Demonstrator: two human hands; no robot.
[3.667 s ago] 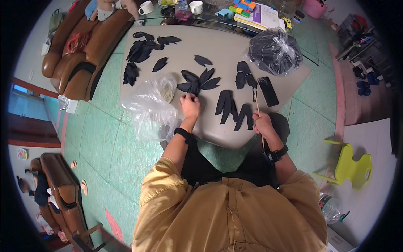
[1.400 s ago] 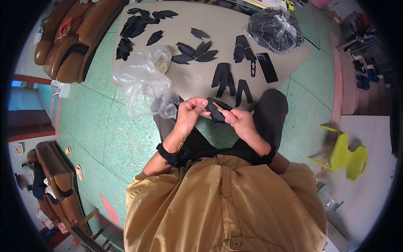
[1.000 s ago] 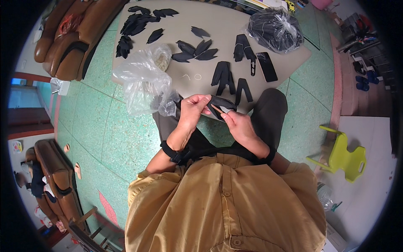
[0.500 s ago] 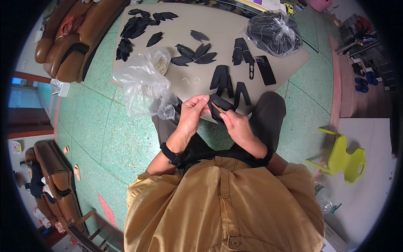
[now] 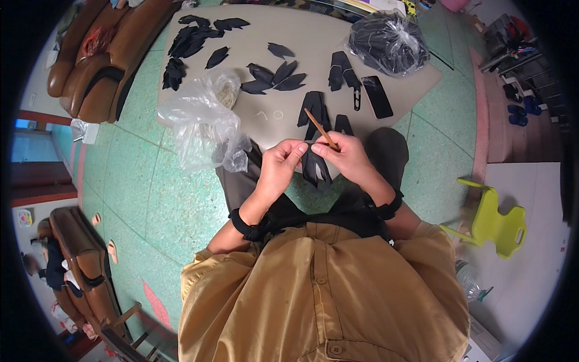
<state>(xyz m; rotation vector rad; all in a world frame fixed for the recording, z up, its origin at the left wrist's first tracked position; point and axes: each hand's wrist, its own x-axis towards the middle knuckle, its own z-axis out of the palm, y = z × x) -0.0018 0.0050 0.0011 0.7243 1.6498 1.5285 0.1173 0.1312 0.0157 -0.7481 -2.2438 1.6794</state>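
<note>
My left hand (image 5: 282, 164) pinches the top edge of a black fabric piece (image 5: 315, 169) between thumb and fingers. Meeting it there, my right hand (image 5: 348, 158) presses thumb and fingertips on the same edge. A slim brown wooden stick (image 5: 318, 125) also sits in the right hand, slanting up to the left. The fabric hangs below both hands in front of the table edge. Just beyond lie folded black strips (image 5: 312, 107) and a smaller black strip (image 5: 343, 124), partly behind the right hand. A thin pale loop (image 5: 278, 114) rests on the table.
A clear plastic bag (image 5: 194, 114) lies at the table's left edge. Farther back are leaf-shaped black pieces (image 5: 283, 73), a bundled black pair (image 5: 342, 71), a phone (image 5: 377, 96) and a stuffed bag (image 5: 389, 45). A yellow-green chair (image 5: 497, 220) stands right.
The stick has swung from lying across the fabric to pointing up and away in my right hand. Both hands have come together on the fabric's edge, which now hangs down.
</note>
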